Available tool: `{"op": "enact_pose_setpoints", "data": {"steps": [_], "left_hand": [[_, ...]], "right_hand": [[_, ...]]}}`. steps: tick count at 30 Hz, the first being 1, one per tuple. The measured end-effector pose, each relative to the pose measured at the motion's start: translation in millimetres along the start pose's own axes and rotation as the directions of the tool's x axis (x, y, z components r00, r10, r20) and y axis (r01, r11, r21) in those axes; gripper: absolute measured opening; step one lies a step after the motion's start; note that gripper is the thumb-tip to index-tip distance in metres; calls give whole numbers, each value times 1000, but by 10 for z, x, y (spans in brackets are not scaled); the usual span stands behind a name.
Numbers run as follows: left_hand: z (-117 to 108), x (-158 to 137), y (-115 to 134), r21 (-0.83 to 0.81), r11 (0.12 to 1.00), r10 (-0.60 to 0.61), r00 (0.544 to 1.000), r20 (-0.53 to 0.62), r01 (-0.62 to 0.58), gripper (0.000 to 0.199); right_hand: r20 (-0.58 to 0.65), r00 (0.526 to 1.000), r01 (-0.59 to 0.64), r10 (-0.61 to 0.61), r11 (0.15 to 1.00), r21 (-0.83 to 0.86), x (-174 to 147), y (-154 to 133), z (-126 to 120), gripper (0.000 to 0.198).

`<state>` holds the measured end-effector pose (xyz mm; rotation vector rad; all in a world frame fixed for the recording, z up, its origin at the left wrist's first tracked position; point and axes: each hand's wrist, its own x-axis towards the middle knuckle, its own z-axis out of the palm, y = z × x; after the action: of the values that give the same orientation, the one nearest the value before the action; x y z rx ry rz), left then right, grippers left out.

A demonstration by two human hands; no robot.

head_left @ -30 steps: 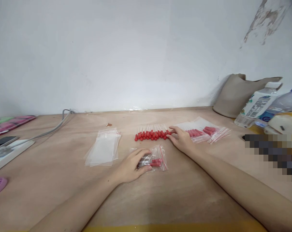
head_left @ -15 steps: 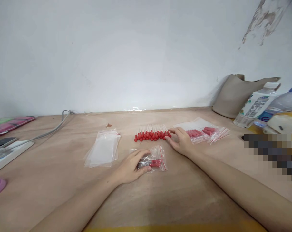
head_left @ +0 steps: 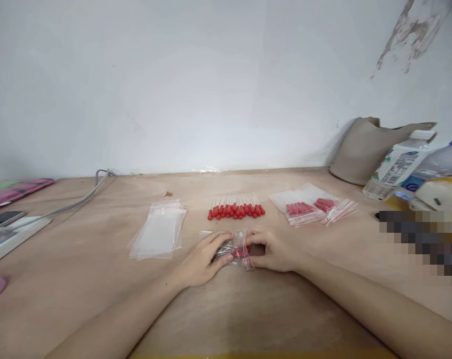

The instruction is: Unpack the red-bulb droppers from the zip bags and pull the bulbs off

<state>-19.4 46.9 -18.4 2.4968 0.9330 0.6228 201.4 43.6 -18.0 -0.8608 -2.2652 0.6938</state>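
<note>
Reference: the clear bag (head_left: 229, 245) is the clock centre; twelve o'clock faces the wall (head_left: 196, 85).

1. Clear bag. It lies flat on the worktop (head_left: 218, 309), between the two hands. Inside, metal shafts point toward nine o'clock and red handles (head_left: 239, 253) toward three o'clock. Plastic glare and the fingers make the number of tools inside hard to count. The mouth, marked by a red seal line, is at three o'clock and is crumpled.

2. Left hand (head_left: 207, 257). Position: nine o'clock. The grip is clamped on the clear bag, with fingers along the twelve o'clock edge, thumb along the six o'clock edge and the shafts between.

3. Right hand (head_left: 276, 249). Position: three o'clock. The grip is clamped on the mouth end of the clear bag, thumb on the six o'clock side, fingers on the twelve o'clock side.

4. Loose red-handled tools (head_left: 235, 210). Position: twelve o'clock, apart from both hands. They lie in a packed row, shafts toward twelve, handles toward six.

5. Flat bags (head_left: 158, 232). Position: between nine and ten o'clock, overlapping in a stack.

6. Filled bags (head_left: 308, 207). Position: two o'clock, overlapping, with red handles visible through the plastic.

7. Periphery. A white power strip (head_left: 20, 239) is at nine o'clock; a white-capped bottle (head_left: 401, 164) is at two o'clock.
</note>
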Motion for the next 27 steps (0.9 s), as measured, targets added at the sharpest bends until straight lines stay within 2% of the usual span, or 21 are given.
{"op": "enact_pose_setpoints", "data": {"steps": [3, 5, 12, 15, 19, 22, 24, 27], "left_hand": [[2, 5, 10, -1, 1000, 1, 1000, -5, -1, 35], [5, 4, 8, 6, 1000, -11, 1000, -6, 11, 37], [-3, -10, -19, 85, 996, -12, 1000, 28, 9, 51], [-25, -22, -14, 193, 981, -9, 994, 113, -13, 56], [-45, -45, -6, 296, 955, -43, 976, 216, -23, 61], [-43, -60, -6, 324, 946, -70, 972, 222, -6, 61], [-40, -69, -7, 330, 944, -79, 974, 210, 5, 60], [-37, -80, -3, 336, 942, -93, 977, 190, 24, 59]], "right_hand": [[37, 988, -148, 150, 987, -64, 37, -54, 11, 18], [49, 979, -193, 199, 975, -105, 61, -94, 0, 12], [135, 959, -232, 249, 964, -130, 52, -141, -174, 6], [163, 957, -219, 240, 966, -137, 28, -97, -211, 11], [143, 959, -224, 245, 964, -145, 8, -34, -232, 13], [161, 953, -250, 258, 966, -68, 10, 0, -265, 10], [177, 940, -306, 291, 950, 65, 19, 26, -308, 10], [162, 917, -398, 365, 862, 315, 29, 82, -427, 19]]}}
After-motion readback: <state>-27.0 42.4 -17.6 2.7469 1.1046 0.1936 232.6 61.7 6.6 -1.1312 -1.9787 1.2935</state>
